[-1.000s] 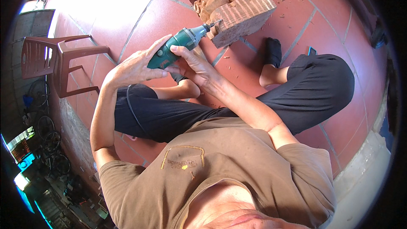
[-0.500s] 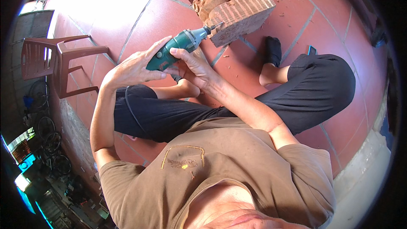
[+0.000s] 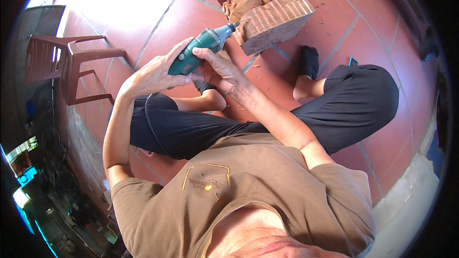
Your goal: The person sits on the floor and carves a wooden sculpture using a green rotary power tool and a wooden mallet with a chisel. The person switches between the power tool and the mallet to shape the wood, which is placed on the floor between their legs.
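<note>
Over red tiles (image 3: 330,33), left hand (image 3: 152,74) and right hand (image 3: 225,72) keep gripping the rotary tool (image 3: 205,40), its bit (image 3: 240,21) apparently still working the carving (image 3: 279,16).

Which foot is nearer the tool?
The left foot: its toe end is hidden behind the right hand, below the tool in view. The right foot lies farther right, uncovered by either hand.

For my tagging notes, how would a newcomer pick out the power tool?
Find the wood carving lying on the red floor at the top of the picture. Just below and left of its striped base, the left hand and right hand hold the power tool. Its green body sets it apart from the brown carving.
</note>
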Demonstrator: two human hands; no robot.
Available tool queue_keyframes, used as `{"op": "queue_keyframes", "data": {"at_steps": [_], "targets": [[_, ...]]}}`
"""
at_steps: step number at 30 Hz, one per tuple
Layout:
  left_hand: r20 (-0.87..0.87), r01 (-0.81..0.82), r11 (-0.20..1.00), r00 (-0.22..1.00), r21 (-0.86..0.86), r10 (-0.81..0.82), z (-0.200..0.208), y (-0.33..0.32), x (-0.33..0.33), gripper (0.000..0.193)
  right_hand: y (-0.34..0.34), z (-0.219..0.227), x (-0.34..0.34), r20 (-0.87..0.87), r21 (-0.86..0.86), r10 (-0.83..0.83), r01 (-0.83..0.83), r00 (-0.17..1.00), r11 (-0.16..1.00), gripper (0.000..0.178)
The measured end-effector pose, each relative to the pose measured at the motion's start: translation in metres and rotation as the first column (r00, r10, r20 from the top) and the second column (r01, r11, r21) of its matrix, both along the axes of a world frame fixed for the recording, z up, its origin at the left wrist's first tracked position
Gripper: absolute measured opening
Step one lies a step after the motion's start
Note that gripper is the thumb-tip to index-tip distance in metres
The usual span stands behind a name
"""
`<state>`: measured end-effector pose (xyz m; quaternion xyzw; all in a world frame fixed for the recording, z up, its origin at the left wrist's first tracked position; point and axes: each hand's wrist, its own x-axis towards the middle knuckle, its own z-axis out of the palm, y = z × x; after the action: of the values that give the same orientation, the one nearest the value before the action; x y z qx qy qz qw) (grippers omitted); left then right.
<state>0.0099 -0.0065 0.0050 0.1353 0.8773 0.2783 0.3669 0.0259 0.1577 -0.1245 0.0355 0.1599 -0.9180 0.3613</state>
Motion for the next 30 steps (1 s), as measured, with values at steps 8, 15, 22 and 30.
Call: {"op": "queue_keyframes", "data": {"at_steps": [8,15,22,30], "targets": [[-0.24,-0.176,0.864,0.917,0.472,0.318,-0.023,-0.022,0.041,0.081,-0.006,0.016,-0.019,-0.086,0.095,-0.073,0.081,0.994,0.992,0.035],[0.148,-0.492,0.198,0.579,0.848,0.801,-0.024,-0.019,0.125,0.041,-0.013,0.047,-0.016,-0.222,0.064,0.052,-0.038,0.974,0.997,0.054],[-0.123,-0.411,0.342,0.473,0.845,0.873,-0.017,0.006,0.162,0.033,-0.021,0.034,-0.007,-0.107,0.08,0.139,-0.131,0.984,0.988,0.063],[-0.386,-0.392,0.586,0.48,0.709,0.788,-0.011,0.004,0.172,0.039,-0.019,0.043,0.003,-0.138,0.058,0.2,-0.194,0.97,0.979,0.064]]}}
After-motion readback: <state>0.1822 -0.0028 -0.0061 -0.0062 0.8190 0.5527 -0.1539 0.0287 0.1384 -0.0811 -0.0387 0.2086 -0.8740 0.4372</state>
